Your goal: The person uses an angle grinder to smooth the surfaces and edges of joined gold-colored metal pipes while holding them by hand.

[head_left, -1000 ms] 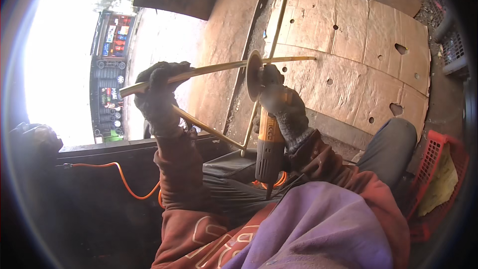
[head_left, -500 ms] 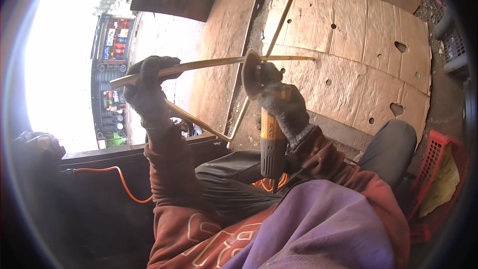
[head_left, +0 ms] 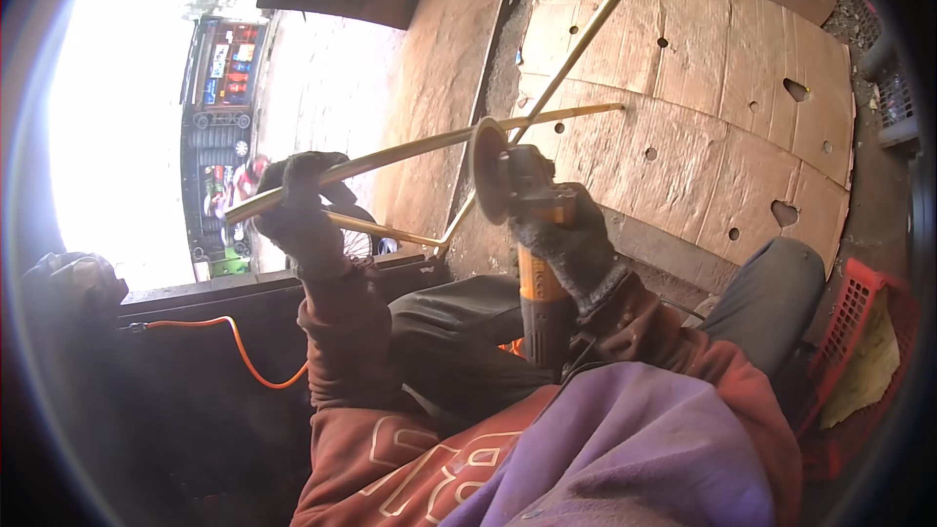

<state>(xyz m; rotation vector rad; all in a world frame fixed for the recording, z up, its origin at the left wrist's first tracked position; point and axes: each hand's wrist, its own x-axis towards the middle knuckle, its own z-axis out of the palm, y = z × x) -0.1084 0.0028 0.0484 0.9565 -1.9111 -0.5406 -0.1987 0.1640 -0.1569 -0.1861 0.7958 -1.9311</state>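
Observation:
My gloved left hand (head_left: 305, 207) is closed around the left part of a gold-coloured metal frame (head_left: 390, 153) made of thin bars. One bar runs from this hand towards the upper right; another crosses it and slants down to a corner at the lower middle. In my gloved right hand (head_left: 574, 246) is a yellow and dark angle grinder (head_left: 537, 278), held upright with its body pointing down. Its round disc (head_left: 489, 172) stands beside the place where the bars cross; whether it touches the metal I cannot tell.
Flattened cardboard (head_left: 683, 68) with holes lies on the ground ahead. A red plastic crate (head_left: 849, 322) stands at the right. An orange cable (head_left: 234, 337) runs along a dark surface at lower left. A person (head_left: 249, 179) shows small and blurred by a distant stall.
My left hand has lowered, and the frame has tilted, its left end dropping. The grinder has shifted slightly down and right with my right hand. A distant person has come into sight.

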